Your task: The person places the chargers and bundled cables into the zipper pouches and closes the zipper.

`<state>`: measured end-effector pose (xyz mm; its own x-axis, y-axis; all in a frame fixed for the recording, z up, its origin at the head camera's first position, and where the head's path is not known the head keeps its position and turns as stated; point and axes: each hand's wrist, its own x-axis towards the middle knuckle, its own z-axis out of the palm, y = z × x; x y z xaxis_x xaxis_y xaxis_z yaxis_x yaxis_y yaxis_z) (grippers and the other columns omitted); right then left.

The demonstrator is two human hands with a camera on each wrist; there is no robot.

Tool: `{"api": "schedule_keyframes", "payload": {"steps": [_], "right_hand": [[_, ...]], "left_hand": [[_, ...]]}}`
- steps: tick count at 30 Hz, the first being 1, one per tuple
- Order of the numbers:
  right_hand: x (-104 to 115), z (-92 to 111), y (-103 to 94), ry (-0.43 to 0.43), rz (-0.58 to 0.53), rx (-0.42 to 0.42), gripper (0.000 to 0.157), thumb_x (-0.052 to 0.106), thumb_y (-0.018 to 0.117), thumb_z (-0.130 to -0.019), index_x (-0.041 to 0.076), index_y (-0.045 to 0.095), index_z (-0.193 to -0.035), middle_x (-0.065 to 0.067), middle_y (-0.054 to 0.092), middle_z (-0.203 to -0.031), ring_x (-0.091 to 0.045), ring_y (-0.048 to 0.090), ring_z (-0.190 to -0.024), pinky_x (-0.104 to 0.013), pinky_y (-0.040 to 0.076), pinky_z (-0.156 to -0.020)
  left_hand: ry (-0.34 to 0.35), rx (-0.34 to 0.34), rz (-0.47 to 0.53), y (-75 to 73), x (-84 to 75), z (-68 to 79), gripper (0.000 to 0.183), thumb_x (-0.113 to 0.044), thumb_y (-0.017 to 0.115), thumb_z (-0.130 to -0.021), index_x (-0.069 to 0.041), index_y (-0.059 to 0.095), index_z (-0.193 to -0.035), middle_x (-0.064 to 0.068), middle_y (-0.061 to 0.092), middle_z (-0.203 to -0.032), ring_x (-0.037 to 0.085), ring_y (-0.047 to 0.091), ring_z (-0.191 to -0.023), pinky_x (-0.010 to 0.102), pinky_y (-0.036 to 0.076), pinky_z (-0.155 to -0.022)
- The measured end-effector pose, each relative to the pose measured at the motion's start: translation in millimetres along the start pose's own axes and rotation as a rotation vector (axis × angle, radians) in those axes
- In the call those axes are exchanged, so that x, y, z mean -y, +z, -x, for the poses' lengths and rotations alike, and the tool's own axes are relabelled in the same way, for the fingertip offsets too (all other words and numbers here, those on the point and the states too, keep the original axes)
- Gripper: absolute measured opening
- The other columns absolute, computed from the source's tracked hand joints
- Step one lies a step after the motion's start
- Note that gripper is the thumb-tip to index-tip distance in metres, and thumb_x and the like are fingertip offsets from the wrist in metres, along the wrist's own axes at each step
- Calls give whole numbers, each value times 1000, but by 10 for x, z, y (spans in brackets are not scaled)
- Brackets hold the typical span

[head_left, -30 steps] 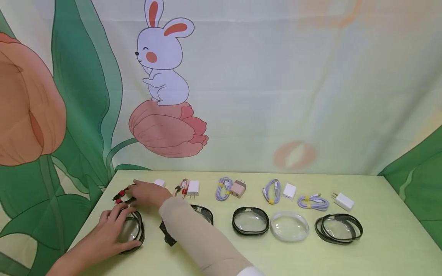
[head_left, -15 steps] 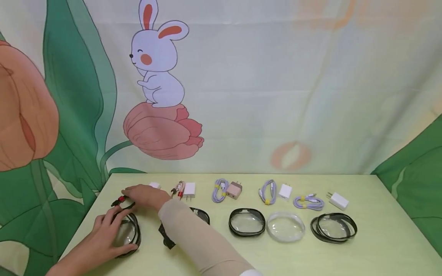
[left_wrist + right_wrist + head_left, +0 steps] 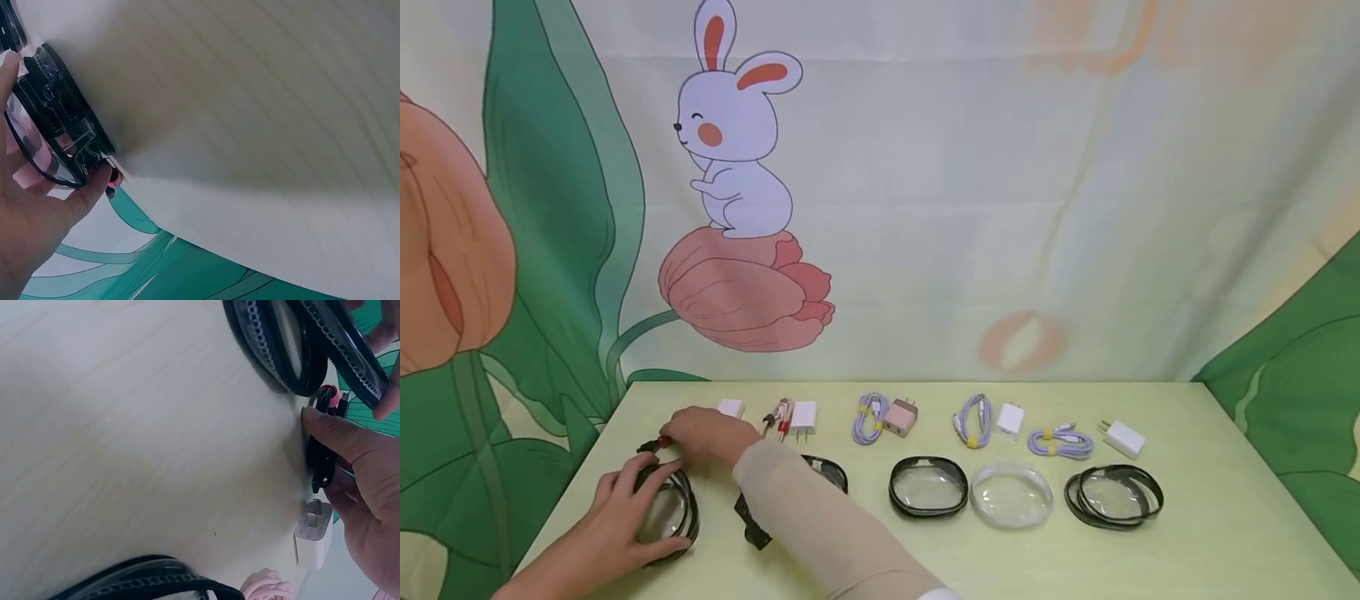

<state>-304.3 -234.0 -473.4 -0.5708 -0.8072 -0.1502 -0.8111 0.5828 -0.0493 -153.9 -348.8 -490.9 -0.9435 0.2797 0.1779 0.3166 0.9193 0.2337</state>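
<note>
On the left of the table my left hand holds a clear round pouch with a black zipped edge, thumb at the near side and fingers at the far side. Seen from the left wrist, the pouch stands between thumb and fingers. Just behind it, my right hand grips a bundled black cable with a red tie, whose end shows past the fingers. The right wrist view shows the cable low over the table, held between thumb and fingers, close to the zipped pouch.
A white charger lies behind my right hand. Rightward along the back are a pink cable, several lilac cables such as this lilac cable, and plug chargers. Several clear pouches, including a black-edged pouch and a white-edged pouch, line the front.
The head view has shifted slightly. My right hand and the black cable have come a little nearer to the pouch, while my left hand keeps hold of it.
</note>
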Motion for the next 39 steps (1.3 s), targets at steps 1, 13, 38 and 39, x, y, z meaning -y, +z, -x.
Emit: {"api": "schedule_keyframes", "payload": {"steps": [1,13,38,39], "right_hand": [[-3,-1,9,3,-5,-1,31,34,72,-95,28,66,-126,15,60,-112,2,54,-104,-13,42,-91],[-260,78,45,59,-174,-81,54,43,83,-84,27,66,-132,15,63,-113,1,54,-99,-12,44,-88],[-760,918,-25,0,-299,-147,58,45,85,-81,25,70,-132,13,69,-125,0,59,-117,-12,43,-96],[-761,937,-29,-18,-273,-145,58,46,85,-81,25,70,-132,13,69,-125,0,59,-115,-12,44,-95]], "left_hand": [[3,1,3,6,-2,4,96,-56,87,-71,-5,48,-143,26,29,-143,52,38,-113,64,45,-84],[-14,66,55,0,-13,41,82,-46,82,-82,-6,46,-144,24,29,-144,51,38,-114,64,45,-82],[4,-23,53,-20,-124,-188,85,-48,79,-86,0,44,-147,24,40,-141,50,50,-119,65,46,-93],[7,-32,61,-27,-126,-195,85,-47,79,-86,1,44,-147,25,40,-141,50,50,-120,65,45,-94]]}}
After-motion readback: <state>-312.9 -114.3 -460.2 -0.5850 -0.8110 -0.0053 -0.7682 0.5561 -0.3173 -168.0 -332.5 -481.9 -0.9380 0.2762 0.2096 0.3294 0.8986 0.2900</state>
